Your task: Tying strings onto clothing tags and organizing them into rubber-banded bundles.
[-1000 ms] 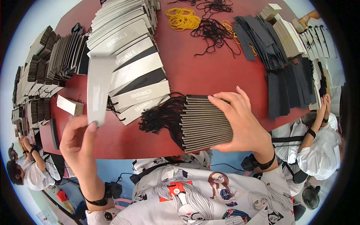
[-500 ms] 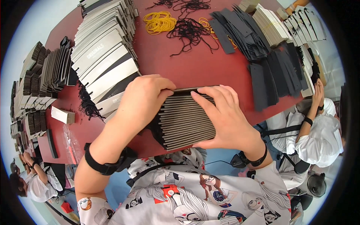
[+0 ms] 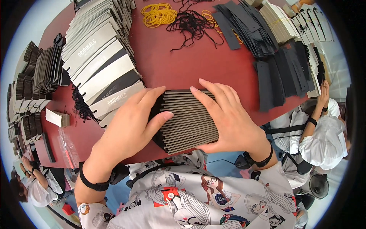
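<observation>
Between my hands, at the near edge of the table, stands a stack of grey-brown card tags (image 3: 188,122) with its edges upward and a dark left end. My right hand (image 3: 232,120) grips its right end, fingers at the far corner and thumb along the near side. My left hand (image 3: 133,118) curves round the left end, fingertips at the far left corner and thumb resting on the upper edges. To the left of the stack lies a long row of white and black printed tags (image 3: 101,63) with black strings (image 3: 81,105).
Yellow rubber bands (image 3: 156,15) and tangled black cords (image 3: 190,24) lie on the red table (image 3: 198,63). Black card strips (image 3: 280,78) are piled at the right. More tag bundles (image 3: 47,70) and a small white stack (image 3: 57,118) sit at the left. Other people work on both sides.
My left hand has shifted from a pinch at the stack's far edge to a spread hold round its left end. My right hand's fingers have risen slightly at the far corner.
</observation>
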The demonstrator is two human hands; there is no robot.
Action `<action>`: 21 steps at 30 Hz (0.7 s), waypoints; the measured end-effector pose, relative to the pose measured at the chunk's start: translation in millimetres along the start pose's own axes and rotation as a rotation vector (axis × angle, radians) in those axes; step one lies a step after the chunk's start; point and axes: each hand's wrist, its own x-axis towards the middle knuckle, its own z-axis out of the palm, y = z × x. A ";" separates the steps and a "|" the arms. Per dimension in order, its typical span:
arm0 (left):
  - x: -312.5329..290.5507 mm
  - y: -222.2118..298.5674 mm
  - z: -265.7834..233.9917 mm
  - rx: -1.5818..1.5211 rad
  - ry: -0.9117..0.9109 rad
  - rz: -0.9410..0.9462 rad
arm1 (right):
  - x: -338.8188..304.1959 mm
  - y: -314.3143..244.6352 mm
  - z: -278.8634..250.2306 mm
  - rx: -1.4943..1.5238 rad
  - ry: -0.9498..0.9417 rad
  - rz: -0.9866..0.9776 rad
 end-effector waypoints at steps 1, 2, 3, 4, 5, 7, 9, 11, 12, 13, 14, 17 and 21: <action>-6.7 1.2 -0.5 0.075 0.018 -0.016 | -1.2 0.1 -0.5 -0.007 0.001 0.005; -13.6 2.9 1.1 0.151 0.035 -0.031 | -1.5 0.9 -0.8 -0.006 -0.003 0.010; -22.2 5.5 5.5 0.147 0.033 -0.032 | -0.7 1.9 -0.8 0.013 -0.008 0.002; -30.6 3.8 10.6 0.144 0.095 0.022 | 2.9 2.6 0.6 0.029 -0.020 0.001; -38.7 1.3 16.4 0.140 0.157 0.077 | 5.9 2.1 2.8 0.027 -0.030 0.011; -55.8 -5.2 36.9 0.124 0.122 0.077 | 9.8 -2.2 5.5 0.065 -0.030 -0.026; -59.8 -8.4 47.5 0.218 0.141 0.061 | 8.5 -7.6 4.0 0.041 -0.033 -0.015; -58.3 -10.7 53.0 0.249 0.168 0.064 | 8.9 -10.6 2.7 0.023 -0.041 -0.009; -55.1 -11.5 54.8 0.278 0.192 0.076 | 8.3 -9.1 -0.3 -0.045 -0.044 0.032; -51.1 -12.4 55.2 0.272 0.191 0.072 | 8.2 -7.3 -1.5 -0.112 -0.047 0.071; -45.9 -13.3 54.5 0.284 0.205 0.073 | 8.7 -5.3 0.1 -0.074 -0.051 0.094; -34.7 -9.5 52.7 0.279 0.225 0.093 | 4.0 -1.6 0.6 -0.069 -0.037 0.111; -47.3 -14.1 52.1 0.242 0.403 0.112 | -2.0 -5.9 4.3 -0.160 0.036 0.116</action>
